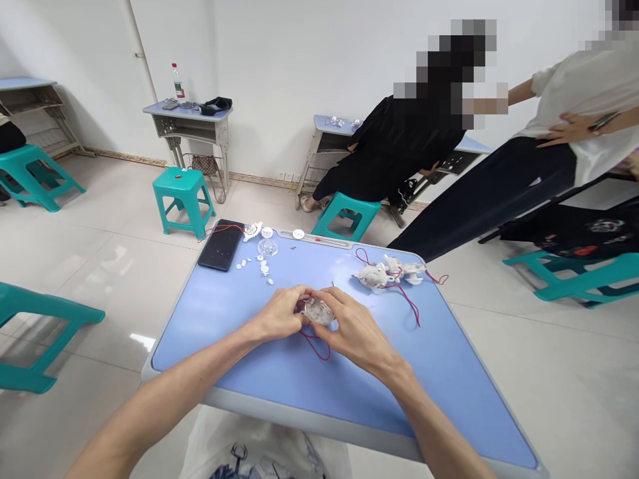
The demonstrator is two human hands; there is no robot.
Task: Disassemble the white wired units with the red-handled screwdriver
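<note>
Between my two hands, just above the blue desk (pixel 259 359), is a small round clear plastic case (pixel 319 311) with a red cord (pixel 319 349) hanging from it. My left hand (pixel 282 314) grips its left side with thumb and fingers. On the right side, the fingers of my right hand (pixel 354 326) curl round its edge. What lies inside the case is too small to make out. Beyond my hands are a clear round cover (pixel 268 247), several small white parts (pixel 263 265) and white discs (pixel 298 234).
A black phone (pixel 221 246) lies at the desk's far left. Several white-and-clear pieces with red cords (pixel 374 275) are grouped at the far right. Green stools (pixel 184 193) stand around. A person in black (pixel 404 146) sits ahead, and another in a white top (pixel 574 100) stands beside them.
</note>
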